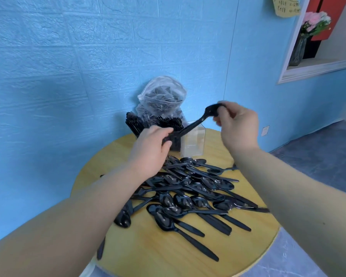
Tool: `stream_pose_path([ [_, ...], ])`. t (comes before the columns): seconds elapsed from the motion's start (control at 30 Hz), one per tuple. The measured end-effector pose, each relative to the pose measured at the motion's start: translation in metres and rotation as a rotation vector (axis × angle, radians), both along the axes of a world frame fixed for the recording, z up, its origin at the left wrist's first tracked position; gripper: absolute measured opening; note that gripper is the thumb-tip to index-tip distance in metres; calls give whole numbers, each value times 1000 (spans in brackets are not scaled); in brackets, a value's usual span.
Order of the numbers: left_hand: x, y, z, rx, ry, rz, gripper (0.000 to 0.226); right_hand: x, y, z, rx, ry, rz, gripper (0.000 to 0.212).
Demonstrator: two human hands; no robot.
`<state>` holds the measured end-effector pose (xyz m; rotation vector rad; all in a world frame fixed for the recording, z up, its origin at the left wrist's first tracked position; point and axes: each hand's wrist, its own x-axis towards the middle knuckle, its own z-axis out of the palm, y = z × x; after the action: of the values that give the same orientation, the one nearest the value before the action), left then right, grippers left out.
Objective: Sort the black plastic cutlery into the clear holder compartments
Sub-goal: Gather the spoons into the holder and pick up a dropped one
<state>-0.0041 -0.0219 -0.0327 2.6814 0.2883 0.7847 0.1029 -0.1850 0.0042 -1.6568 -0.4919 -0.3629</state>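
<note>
Black plastic spoons (188, 198) lie in a big messy heap on the round wooden surface (148, 254). They are spread out flat, most likely so each one is easy to see and pick.

Both hands are up above the heap, just in front of the clear holder (194, 140). The left hand (150, 150) has its fingers curled round the handle end of one or more black spoons (194, 124). The right hand (236, 124) pinches the bowl end of the same spoon with its fingertips. It is a bit blurry, so I cannot tell if it is one spoon or a small bunch. Held at both ends like this, the spoon stays straight and does not wobble. I think the person is lining it up so it can go handle down into a compartment.

The clear holder stands at the back edge of the surface, near the blue wall (68, 66). Its left compartments are already full of black cutlery standing up. The right compartment looks empty, and the held spoon is slanting right over it. So that is probably where the spoons should go.

Behind the holder sits a clear plastic bag (162, 94) with more black cutlery inside. Many spoons are not yet sorted, so I think there is a lot left to do.
</note>
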Motion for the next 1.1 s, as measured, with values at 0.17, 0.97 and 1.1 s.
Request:
stream_pose_path([
  [0.17, 25, 25, -6, 115, 72, 102, 39, 46, 10, 5, -172, -303, -81, 25],
  [0.97, 64, 43, -30, 78, 132, 170, 39, 80, 56, -66, -805, -299, 145, 34],
  [1.1, 66, 45, -27, 53, 117, 164, 36, 77, 59, -63, -776, -281, 139, 32],
])
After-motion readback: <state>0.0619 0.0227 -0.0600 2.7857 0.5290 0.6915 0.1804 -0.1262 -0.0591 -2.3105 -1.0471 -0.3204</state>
